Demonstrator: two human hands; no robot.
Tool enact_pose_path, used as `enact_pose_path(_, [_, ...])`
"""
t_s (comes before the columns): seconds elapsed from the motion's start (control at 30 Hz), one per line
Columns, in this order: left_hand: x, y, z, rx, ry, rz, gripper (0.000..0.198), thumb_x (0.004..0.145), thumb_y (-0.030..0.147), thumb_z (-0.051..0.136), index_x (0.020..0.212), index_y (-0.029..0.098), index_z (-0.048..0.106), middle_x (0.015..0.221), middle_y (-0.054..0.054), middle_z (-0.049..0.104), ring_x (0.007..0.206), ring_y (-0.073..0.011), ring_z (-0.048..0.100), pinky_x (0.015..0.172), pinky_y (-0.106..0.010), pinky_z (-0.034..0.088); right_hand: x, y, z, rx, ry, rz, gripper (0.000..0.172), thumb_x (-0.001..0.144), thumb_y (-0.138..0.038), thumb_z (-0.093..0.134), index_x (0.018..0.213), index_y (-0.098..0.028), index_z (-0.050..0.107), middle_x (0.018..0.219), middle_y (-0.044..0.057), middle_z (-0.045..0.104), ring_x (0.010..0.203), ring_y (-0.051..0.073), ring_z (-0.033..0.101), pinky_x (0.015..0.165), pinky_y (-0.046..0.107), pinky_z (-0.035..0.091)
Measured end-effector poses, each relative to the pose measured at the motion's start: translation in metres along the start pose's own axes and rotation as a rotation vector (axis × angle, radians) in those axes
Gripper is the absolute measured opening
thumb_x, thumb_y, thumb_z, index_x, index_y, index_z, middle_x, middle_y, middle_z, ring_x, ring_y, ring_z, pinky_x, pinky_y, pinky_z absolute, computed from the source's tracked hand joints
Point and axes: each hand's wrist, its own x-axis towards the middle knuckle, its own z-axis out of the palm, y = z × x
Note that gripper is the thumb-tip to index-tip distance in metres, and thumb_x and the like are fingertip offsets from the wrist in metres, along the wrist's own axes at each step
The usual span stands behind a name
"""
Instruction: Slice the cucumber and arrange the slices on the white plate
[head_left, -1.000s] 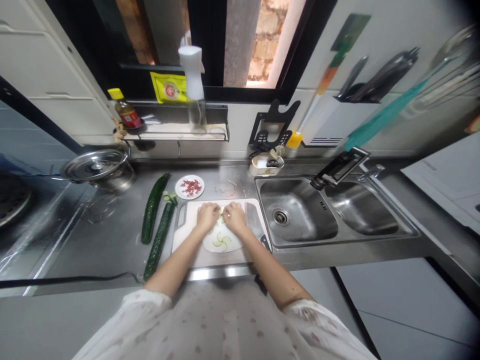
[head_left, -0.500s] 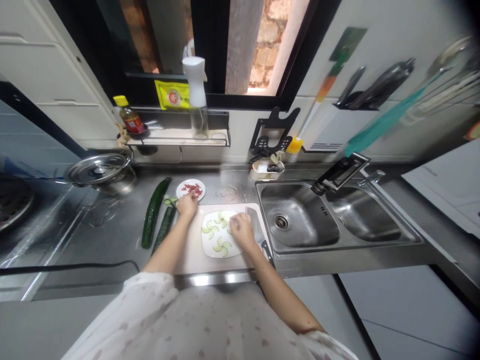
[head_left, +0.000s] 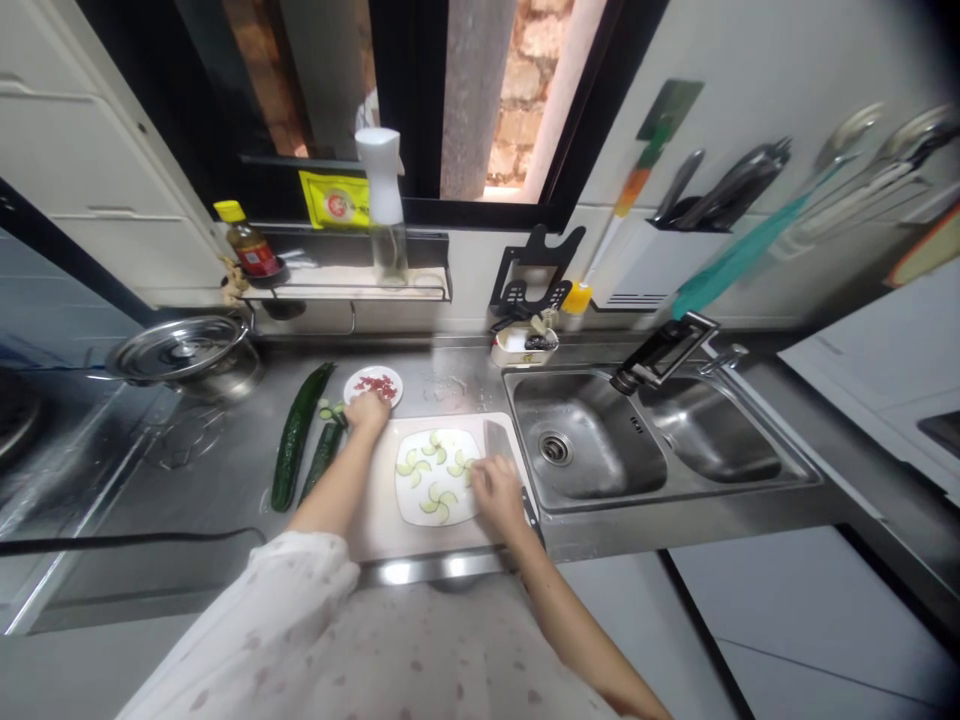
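A white square plate (head_left: 439, 516) lies on a pale cutting board (head_left: 375, 540) and bears several pinwheels of thin cucumber slices (head_left: 438, 503). My right hand (head_left: 499, 492) is over the plate's right edge, fingers curled in a pinch near the rightmost pinwheel; what it holds, if anything, is too small to make out. My left hand (head_left: 367, 412) reaches to the front rim of a small round dish (head_left: 350, 388) with red bits (head_left: 379, 384) in it. Its fingers are closed together and their tips are partly hidden. Under the right hand lies a knife (head_left: 496, 437), partly covered.
A whole cucumber (head_left: 300, 440) and a cut cucumber (head_left: 324, 458) lie left of the board, with cucumber pieces (head_left: 327, 410) behind. A lidded steel pot (head_left: 187, 355) stands farther left. The double sink (head_left: 592, 440) with its black faucet (head_left: 660, 355) is at the right.
My right hand has drawn back slightly toward the right and front, uncovering the rightmost cucumber pinwheel. My left hand stays at the small dish. The whole view has shifted a little.
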Motion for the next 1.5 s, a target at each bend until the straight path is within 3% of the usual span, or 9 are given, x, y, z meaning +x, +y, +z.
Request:
enact_pose_path(0.27, [0.011,0.001,0.005,0.03,-0.018,0.036,0.038,0.084,0.046,0.052,0.102,0.019,0.071,0.111,-0.018,0.068,0.109,-0.0333,0.058,0.091,-0.043,0.037,-0.005,0.007,-0.005,-0.029,-0.002,0.013,0.021,0.092,-0.024,0.045,0.085,-0.021,0.065,0.086,0.007,0.061,0.089,0.023,0.05,0.081,0.032,0.04])
enact_pose_path(0.43, [0.011,-0.001,0.003,-0.064,-0.011,0.005,0.039,0.086,0.047,0.051,0.105,0.019,0.071,0.114,-0.019,0.067,0.11,-0.0333,0.058,0.09,-0.042,0.039,-0.002,0.007,-0.004,-0.023,-0.002,0.019,0.022,0.092,-0.024,0.044,0.085,-0.021,0.065,0.086,0.006,0.06,0.088,0.022,0.05,0.08,0.032,0.04])
enact_pose_path(0.53, [0.006,-0.003,-0.001,-0.258,-0.014,-0.005,0.036,0.084,0.047,0.055,0.102,0.02,0.071,0.112,-0.015,0.069,0.111,-0.0314,0.059,0.088,-0.038,0.041,0.001,0.007,-0.004,-0.027,-0.007,0.016,0.022,0.092,-0.025,0.045,0.085,-0.021,0.065,0.086,0.006,0.06,0.088,0.022,0.05,0.08,0.032,0.04])
enact_pose_path(0.77, [-0.02,0.0,-0.002,-0.968,-0.084,0.086,0.028,0.08,0.035,0.064,0.097,0.014,0.07,0.1,-0.007,0.072,0.1,-0.02,0.063,0.083,-0.027,0.047,0.011,0.003,-0.004,0.035,-0.022,-0.014,0.023,0.092,-0.024,0.044,0.085,-0.02,0.066,0.086,0.006,0.061,0.089,0.022,0.051,0.08,0.032,0.04])
enact_pose_path(0.93, [-0.047,-0.002,-0.01,-1.236,-0.275,0.094,0.038,0.078,0.043,0.069,0.103,0.015,0.068,0.089,-0.007,0.07,0.083,-0.0161,0.064,0.067,-0.023,0.048,0.019,-0.004,-0.003,0.042,-0.011,-0.053,0.022,0.09,-0.023,0.046,0.086,-0.021,0.067,0.087,0.006,0.063,0.088,0.022,0.051,0.081,0.032,0.041])
enact_pose_path(1.07, [-0.072,-0.004,-0.019,-1.373,-0.526,0.102,0.027,0.08,0.04,0.068,0.093,0.016,0.067,0.08,-0.003,0.066,0.063,-0.0084,0.058,0.053,-0.019,0.043,0.036,-0.016,-0.01,0.056,-0.021,-0.133,0.02,0.09,-0.022,0.047,0.089,-0.02,0.066,0.088,0.006,0.063,0.088,0.021,0.053,0.084,0.032,0.04])
enact_pose_path(1.2, [-0.098,-0.003,-0.027,-1.43,-0.757,0.09,0.02,0.085,0.037,0.064,0.088,0.018,0.065,0.08,-0.003,0.065,0.062,-0.0082,0.057,0.055,-0.02,0.045,0.06,-0.036,-0.028,0.124,-0.029,-0.222,0.019,0.091,-0.025,0.048,0.092,-0.019,0.067,0.09,0.006,0.064,0.091,0.02,0.054,0.088,0.033,0.039])
enact_pose_path(1.5, [-0.132,0.003,-0.036,-1.348,-0.979,-0.032,0.014,0.086,0.031,0.063,0.084,0.016,0.064,0.075,-0.004,0.064,0.059,-0.01,0.057,0.049,-0.02,0.039,0.088,-0.07,-0.061,0.029,-0.212,-0.411,0.02,0.092,-0.027,0.052,0.097,-0.02,0.07,0.099,0.007,0.06,0.099,0.022,0.047,0.09,0.036,0.036])
